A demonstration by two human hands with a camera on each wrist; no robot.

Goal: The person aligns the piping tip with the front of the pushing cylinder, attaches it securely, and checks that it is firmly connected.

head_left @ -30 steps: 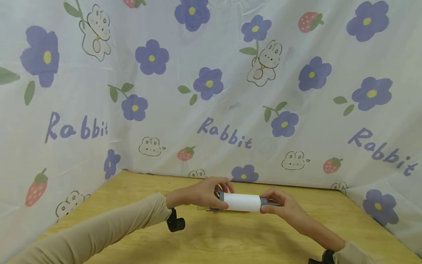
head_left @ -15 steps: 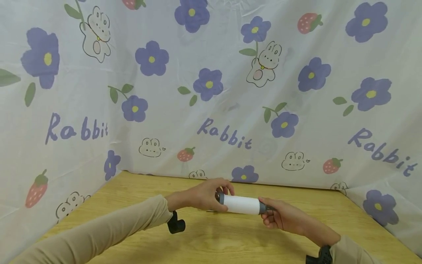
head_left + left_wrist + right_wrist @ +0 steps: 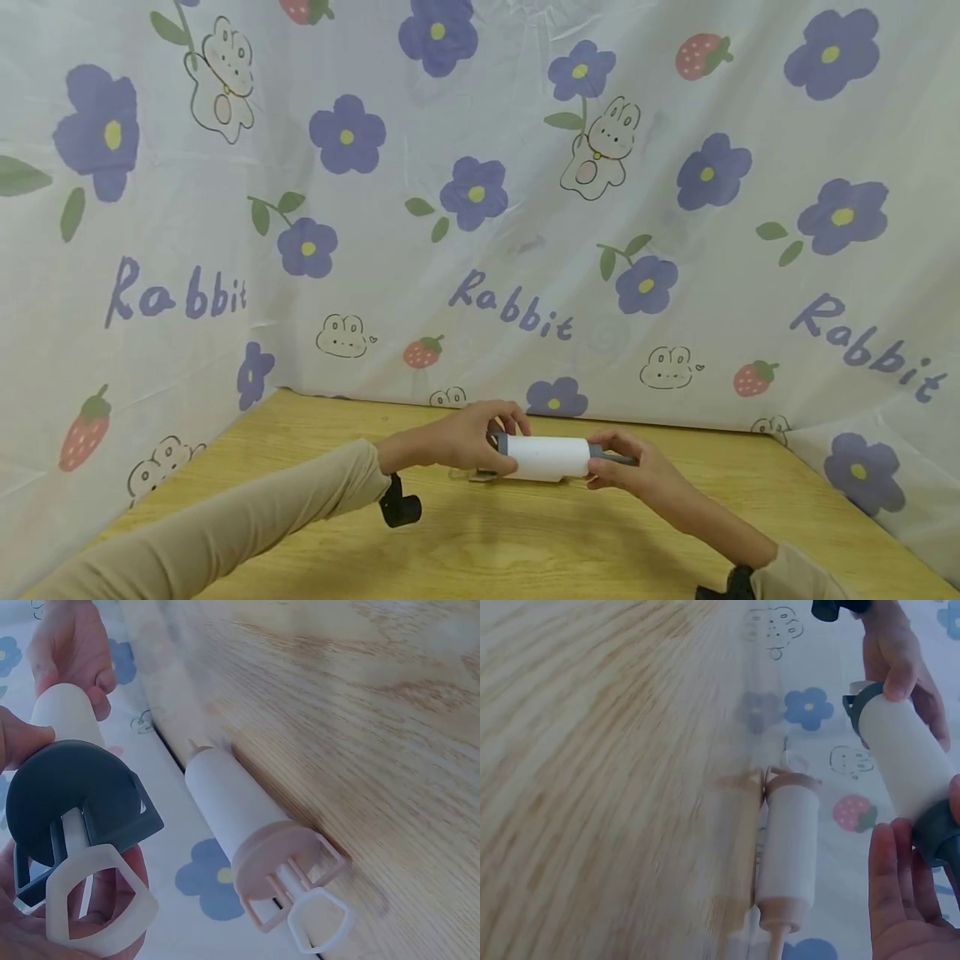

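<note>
A white syringe (image 3: pixel 547 457) with dark grey ends lies held crosswise between both hands above the table. My left hand (image 3: pixel 465 440) grips its grey flange end; in the left wrist view the grey finger loops and a white plunger ring (image 3: pixel 101 900) show. My right hand (image 3: pixel 648 475) pinches the grey nozzle end between thumb and fingers, with the nozzle (image 3: pixel 621 459) running along the palm side. Beneath it a second, pink-ended white syringe (image 3: pixel 791 840) rests on the table, mostly hidden in the head view. Its white plunger ring (image 3: pixel 321 921) is pushed in close to the flange.
The wooden table (image 3: pixel 480 542) reaches back to a patterned cloth (image 3: pixel 480 250) that hangs behind and at the sides. Black wrist cameras sit on the left wrist (image 3: pixel 401 504) and the right wrist (image 3: pixel 731 583).
The syringe's right end dipped half a second ago and is now raised nearly level. My right hand has turned and shifted its hold on the nozzle end; my left hand keeps its grip.
</note>
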